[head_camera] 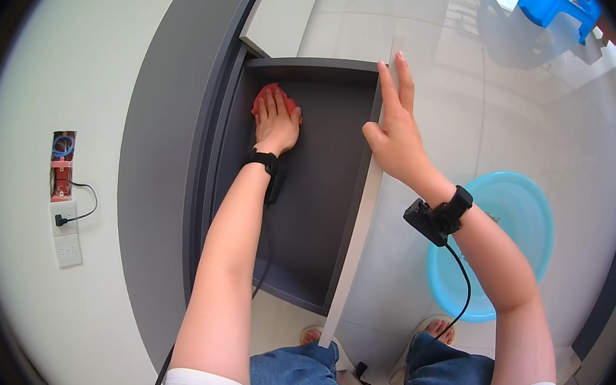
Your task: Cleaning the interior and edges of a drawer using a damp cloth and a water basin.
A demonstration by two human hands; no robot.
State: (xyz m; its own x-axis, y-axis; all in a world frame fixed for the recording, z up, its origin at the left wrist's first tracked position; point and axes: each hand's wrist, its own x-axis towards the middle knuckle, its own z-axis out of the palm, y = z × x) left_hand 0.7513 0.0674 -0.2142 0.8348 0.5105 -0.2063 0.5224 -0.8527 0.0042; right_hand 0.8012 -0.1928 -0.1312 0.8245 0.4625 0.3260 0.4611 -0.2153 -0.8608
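Observation:
A dark grey drawer [320, 177] with a pale front panel [356, 256] stands pulled out of a grey cabinet [166, 127]. Inside it, near the back far corner, my left hand [278, 122] presses flat on a crumpled red cloth [266, 92]; the palm hides part of it. My right hand [398, 129] rests over the top edge of the drawer front, two fingers stretched along it and the thumb towards the inside. No object shows in that hand. Both wrists wear black straps with small cabled devices.
On the tiled floor to the right sits a light blue plastic basin [533, 232], partly behind my right forearm. A blue plastic stool [558, 11] is at the far right. The left wall has an open socket box [62, 165] with wires and a plugged-in cable [90, 197].

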